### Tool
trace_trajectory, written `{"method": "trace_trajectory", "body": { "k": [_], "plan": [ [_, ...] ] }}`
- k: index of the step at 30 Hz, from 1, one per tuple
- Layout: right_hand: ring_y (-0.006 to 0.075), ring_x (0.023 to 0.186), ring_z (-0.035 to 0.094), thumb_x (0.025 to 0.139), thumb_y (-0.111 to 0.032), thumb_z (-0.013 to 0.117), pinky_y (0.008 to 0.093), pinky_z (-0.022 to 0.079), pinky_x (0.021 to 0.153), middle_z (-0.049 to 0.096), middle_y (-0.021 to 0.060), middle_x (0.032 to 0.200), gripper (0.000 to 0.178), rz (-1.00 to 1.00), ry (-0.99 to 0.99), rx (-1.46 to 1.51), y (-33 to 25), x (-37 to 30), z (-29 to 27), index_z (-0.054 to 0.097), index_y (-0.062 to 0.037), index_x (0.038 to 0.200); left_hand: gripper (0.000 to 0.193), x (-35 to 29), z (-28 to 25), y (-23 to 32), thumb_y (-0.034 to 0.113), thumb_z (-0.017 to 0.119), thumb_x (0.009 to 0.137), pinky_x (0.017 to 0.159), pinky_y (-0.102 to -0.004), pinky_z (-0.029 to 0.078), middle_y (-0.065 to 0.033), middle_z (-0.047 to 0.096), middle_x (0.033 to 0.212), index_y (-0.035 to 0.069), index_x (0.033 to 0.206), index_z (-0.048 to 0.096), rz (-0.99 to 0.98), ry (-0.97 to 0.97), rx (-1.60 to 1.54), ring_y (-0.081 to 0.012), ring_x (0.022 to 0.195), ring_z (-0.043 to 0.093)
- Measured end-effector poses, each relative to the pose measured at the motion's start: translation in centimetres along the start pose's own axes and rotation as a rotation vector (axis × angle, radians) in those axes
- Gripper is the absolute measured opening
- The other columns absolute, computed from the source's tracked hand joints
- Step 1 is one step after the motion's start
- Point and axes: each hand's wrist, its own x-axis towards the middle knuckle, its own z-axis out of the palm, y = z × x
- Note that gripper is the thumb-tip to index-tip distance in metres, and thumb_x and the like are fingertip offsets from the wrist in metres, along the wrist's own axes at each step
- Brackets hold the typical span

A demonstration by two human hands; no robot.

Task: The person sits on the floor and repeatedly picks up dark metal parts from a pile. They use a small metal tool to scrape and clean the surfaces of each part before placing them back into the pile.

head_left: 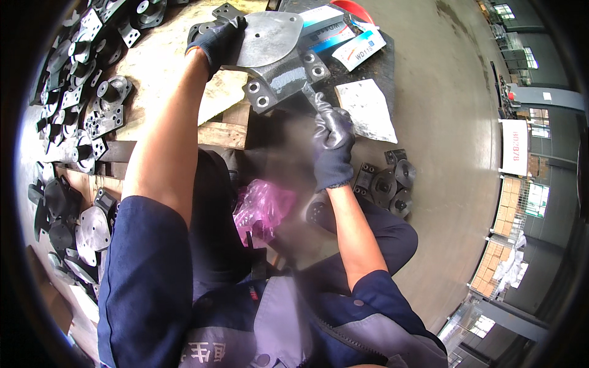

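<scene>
My left hand [216,44], in a dark glove, is closed on the left edge of a heavy metal bracket [270,40]. The bracket has a flat rounded plate on top and a dark foot with bolt holes at both sides. A light grey smeared patch [288,81] covers part of the foot's near face. My right hand [333,132], in a glove with a shiny grey coating, is closed around a thin flat grey strip [310,92]. The strip's tip is at the foot, just right of the smeared patch; its other end is hidden in my fingers.
Blue-and-white boxes [362,50] and a smudged white sheet [366,110] lie right of the bracket, near a red bowl [353,8]. Similar metal parts [104,98] crowd the left side; several more [386,187] sit on the floor. Pink plastic [264,208] lies between my legs.
</scene>
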Motion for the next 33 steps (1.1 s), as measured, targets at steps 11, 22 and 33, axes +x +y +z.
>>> {"method": "trace_trajectory", "body": {
  "k": [11, 22, 33],
  "plan": [
    [0.0092, 0.081, 0.059, 0.076, 0.018, 0.041, 0.0202, 0.047, 0.068, 0.062, 0.0074, 0.117, 0.053, -0.027, -0.17, -0.135, -1.5, -0.3, -3.2, 0.059, -0.0028, 0.121, 0.027, -0.3, 0.3, -0.2, 0.025, 0.04, 0.098, 0.065, -0.0407, 0.047, -0.0194, 0.063, 0.081, 0.006, 0.094, 0.059, -0.002, 0.069, -0.095, -0.0357, 0.075, 0.059],
    [0.0085, 0.078, 0.057, 0.079, 0.017, 0.046, 0.0207, 0.046, 0.07, 0.065, 0.0035, 0.1, 0.047, -0.022, -0.174, -0.376, -3.0, 1.0, -1.7, 0.063, -0.006, 0.117, 0.028, -0.3, -0.1, 0.8, 0.024, 0.037, 0.098, 0.067, -0.0417, 0.047, -0.0206, 0.063, 0.082, 0.005, 0.093, 0.057, -0.009, 0.044, -0.03, -0.0366, 0.078, 0.06],
    [0.0054, 0.072, 0.052, 0.084, 0.012, 0.041, 0.0183, 0.045, 0.059, 0.064, 0.0039, 0.101, 0.044, -0.279, -0.246, -0.487, -2.9, 0.4, -1.4, 0.06, -0.0035, 0.12, 0.026, 0.0, 0.2, 0.2, 0.024, 0.038, 0.097, 0.068, -0.0422, 0.047, -0.0204, 0.063, 0.08, 0.007, 0.094, 0.057, 0.016, 0.078, 0.024, -0.0357, 0.076, 0.061]
  ]
}}
